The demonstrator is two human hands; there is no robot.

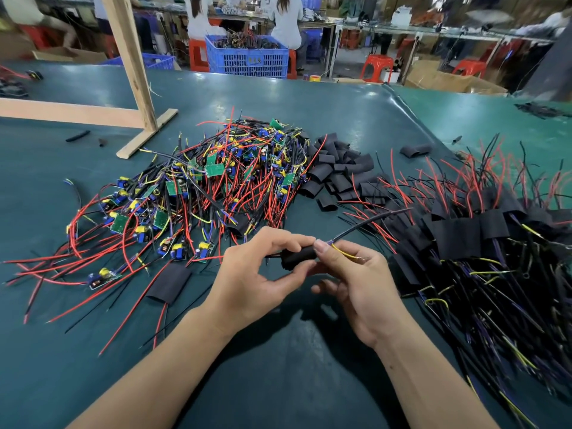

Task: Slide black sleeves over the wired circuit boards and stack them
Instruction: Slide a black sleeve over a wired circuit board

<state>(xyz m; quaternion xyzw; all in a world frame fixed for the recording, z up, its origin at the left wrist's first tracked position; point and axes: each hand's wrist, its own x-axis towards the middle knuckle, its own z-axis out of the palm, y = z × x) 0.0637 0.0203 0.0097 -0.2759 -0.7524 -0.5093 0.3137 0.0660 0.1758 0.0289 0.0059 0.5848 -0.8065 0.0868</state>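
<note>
Pinching black tubular fabric sleeve (298, 257) at near centre: left hand (257, 278), right hand (356, 280), both gripping. Risk: thin yellow wire (342, 252) snagging, sleeve bunching short of board.

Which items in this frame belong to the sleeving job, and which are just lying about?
Part of the job:
- black sleeve held by the left hand and right hand
- pile of bare wired boards
- heap of empty sleeves
- stack of sleeved boards

Lying about:
- wooden frame
- blue crate
- red stools
- cardboard box
</note>
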